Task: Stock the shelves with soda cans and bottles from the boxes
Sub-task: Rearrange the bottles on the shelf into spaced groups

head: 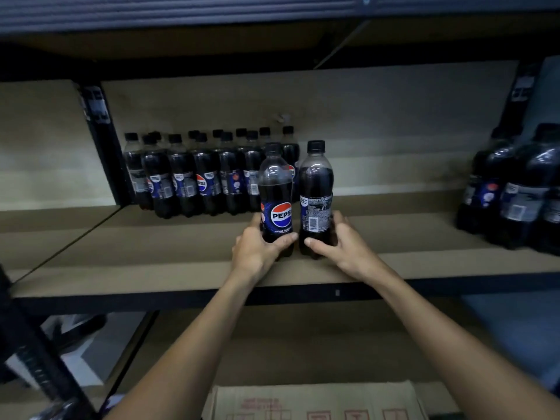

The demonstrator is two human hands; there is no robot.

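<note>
On shelf [394,262], each hand grips an upright bottle [276,195], caps up.

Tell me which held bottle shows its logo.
The left bottle, gripped by the left hand: its round logo faces the camera, while the right bottle in the right hand shows its barcode.

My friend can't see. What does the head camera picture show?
The left grip and right grip each hold an upright dark plastic Pepsi bottle with a black cap at a brown shelf board: logo-facing bottle left, barcode-facing bottle right. Matching bottles cluster behind at left; another bottle group stands at right.
</note>
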